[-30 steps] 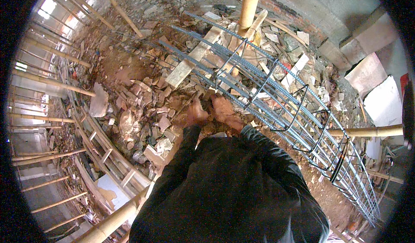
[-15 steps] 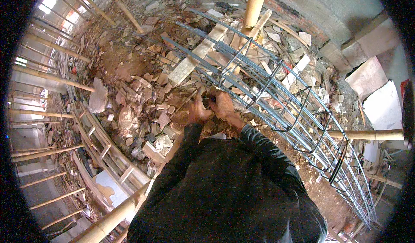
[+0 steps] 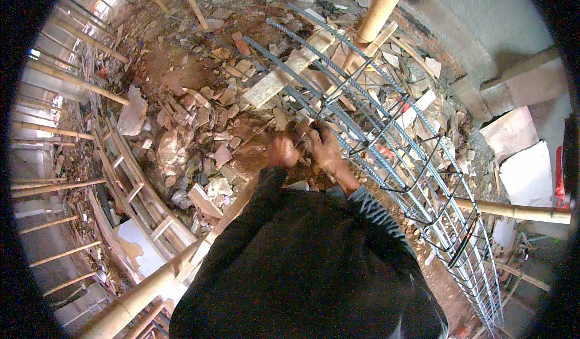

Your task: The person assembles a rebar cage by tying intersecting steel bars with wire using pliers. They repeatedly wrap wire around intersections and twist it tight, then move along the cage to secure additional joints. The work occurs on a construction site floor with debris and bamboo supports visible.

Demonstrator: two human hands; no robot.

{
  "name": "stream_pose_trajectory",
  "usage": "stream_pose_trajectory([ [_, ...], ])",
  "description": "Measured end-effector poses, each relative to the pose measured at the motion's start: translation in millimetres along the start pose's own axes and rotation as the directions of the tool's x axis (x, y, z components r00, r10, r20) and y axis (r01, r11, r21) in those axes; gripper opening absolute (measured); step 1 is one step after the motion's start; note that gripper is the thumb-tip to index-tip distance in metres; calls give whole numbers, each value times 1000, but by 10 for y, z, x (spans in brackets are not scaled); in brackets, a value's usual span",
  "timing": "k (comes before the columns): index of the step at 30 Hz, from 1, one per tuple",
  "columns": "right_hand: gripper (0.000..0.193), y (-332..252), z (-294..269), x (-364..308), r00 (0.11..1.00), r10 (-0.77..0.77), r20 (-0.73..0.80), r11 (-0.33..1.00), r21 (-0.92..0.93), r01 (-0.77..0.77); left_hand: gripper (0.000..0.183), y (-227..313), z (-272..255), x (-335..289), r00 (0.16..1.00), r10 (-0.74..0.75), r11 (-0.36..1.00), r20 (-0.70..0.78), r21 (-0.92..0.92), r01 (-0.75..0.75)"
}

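Observation:
My left hand (image 3: 282, 152) is closed in a fist, somewhat smeared, above the rubble. Just to its right, my right hand (image 3: 326, 152) has its fingers curled, close beside the lower-left bars of a rebar cage (image 3: 386, 135). Something small and dark shows between the fingertips of the two hands, too small and shadowed to name. The cage is made of long ribbed steel bars with dark square stirrups around them. It runs from the upper middle down to the lower right. A pale wooden plank (image 3: 289, 68) lies across beneath its far bar ends.
A bamboo pole (image 3: 382, 10) stands behind the cage, and another bamboo pole (image 3: 513, 211) crosses at the right. Broken tile and brick rubble (image 3: 193, 118) covers the ground. At the left lies a wooden ladder (image 3: 138, 191); a thick bamboo pole (image 3: 136, 303) is at the lower left.
My hands have moved apart slightly, with the right hand shifting right toward the cage bars. The whole view has turned a little, so the cage appears steeper.

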State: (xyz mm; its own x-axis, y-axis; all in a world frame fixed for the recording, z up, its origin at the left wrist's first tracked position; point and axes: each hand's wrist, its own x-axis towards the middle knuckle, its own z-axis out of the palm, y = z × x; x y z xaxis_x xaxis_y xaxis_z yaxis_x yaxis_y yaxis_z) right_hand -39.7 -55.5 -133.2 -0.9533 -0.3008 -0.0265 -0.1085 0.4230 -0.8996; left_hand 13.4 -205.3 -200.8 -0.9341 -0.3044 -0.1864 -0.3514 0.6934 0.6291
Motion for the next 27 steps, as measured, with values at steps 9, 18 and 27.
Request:
stream_pose_trajectory([
  [9,20,-1462,-923,-293,969,-215,-120,976,10,217,66,-96,87,-44,988,96,993,-120,-50,-102],
  [18,34,-2256,-2491,-573,661,-208,-721,907,112,407,78,-171,153,79,908,392,915,-149,159,-369],
  [27,42,-2312,-3771,-860,135,-808,-573,568,-819,-77,95,-22,-13,-251,920,171,807,-354,-485,-337],
])
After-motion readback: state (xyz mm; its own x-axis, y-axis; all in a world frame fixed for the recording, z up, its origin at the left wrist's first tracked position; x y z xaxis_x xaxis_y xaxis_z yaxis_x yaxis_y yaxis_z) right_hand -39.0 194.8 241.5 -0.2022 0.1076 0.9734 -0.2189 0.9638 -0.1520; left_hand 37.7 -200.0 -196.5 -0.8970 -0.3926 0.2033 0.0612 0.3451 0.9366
